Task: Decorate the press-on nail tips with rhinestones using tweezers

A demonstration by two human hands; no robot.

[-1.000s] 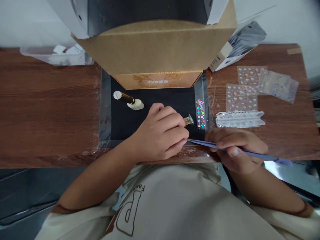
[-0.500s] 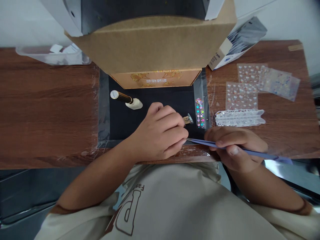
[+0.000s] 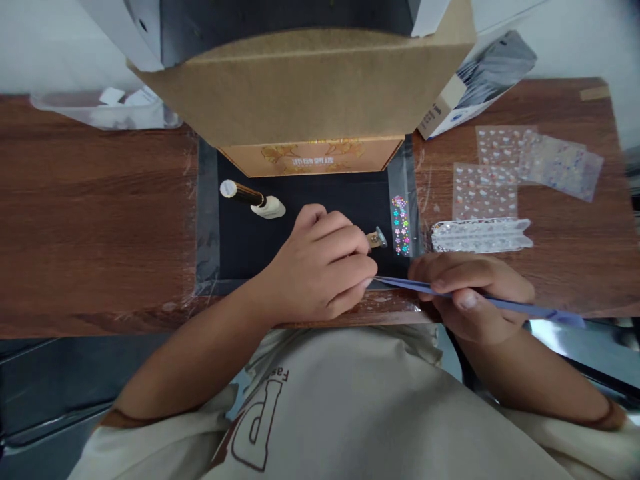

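While the right hand [image 3: 475, 293] clamps blue tweezers [image 3: 530, 310], left hand [image 3: 325, 267] curled by their tips; its grip, cannot tell.

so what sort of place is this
Possibly a nail-art or small craft workspace, though I can't be sure: there's a polish-style bottle, a strip of colourful flower decorations, and what look like purple tweezers in the right hand.

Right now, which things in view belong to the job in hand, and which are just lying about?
In the job:
slim blue tool, gripped by the right hand
small tan piece, at the left hand
probably flower strip, capped bottle

Apparently lying about:
patterned clear sheets
open carton
clear bin
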